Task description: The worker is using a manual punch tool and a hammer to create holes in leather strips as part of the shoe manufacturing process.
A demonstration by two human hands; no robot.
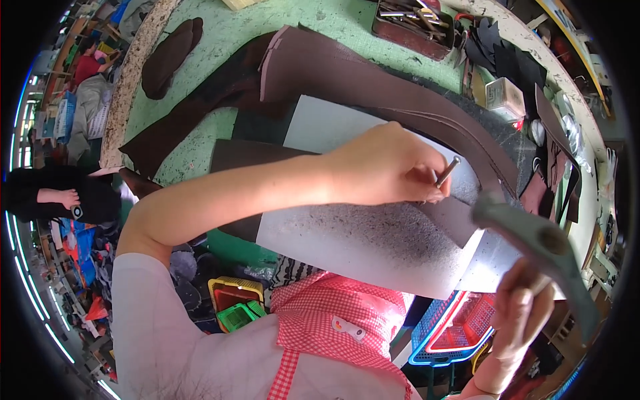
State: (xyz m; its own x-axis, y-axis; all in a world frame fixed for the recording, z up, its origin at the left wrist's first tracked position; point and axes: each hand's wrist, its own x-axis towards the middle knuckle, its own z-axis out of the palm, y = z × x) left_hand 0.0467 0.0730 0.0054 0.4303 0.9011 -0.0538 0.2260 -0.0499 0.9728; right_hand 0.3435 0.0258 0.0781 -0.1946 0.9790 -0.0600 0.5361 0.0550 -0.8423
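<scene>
My left hand point(390, 167) is closed round a thin metal punch point(449, 171), tilted, its lower end hidden behind my fingers. Beneath it a brown leather strip point(457, 219) lies on a white board point(347, 247) scattered with dark specks. To the right, my right hand point(523, 310) grips a hammer, and its grey metal head point(533, 237) is raised near the punch, apart from it. Most of the hammer's handle is hidden by my fingers. Beyond my left hand curves a long, wide brown leather piece point(333, 60).
A metal box of tools point(413, 30) stands at the far side of the green table point(227, 20). Brown cut pieces point(172, 59) lie far left; a small clear container point(505, 100) and black scraps point(490, 47) lie right. Plastic baskets point(457, 323) stand below the near edge. Another person point(57, 193) is at left.
</scene>
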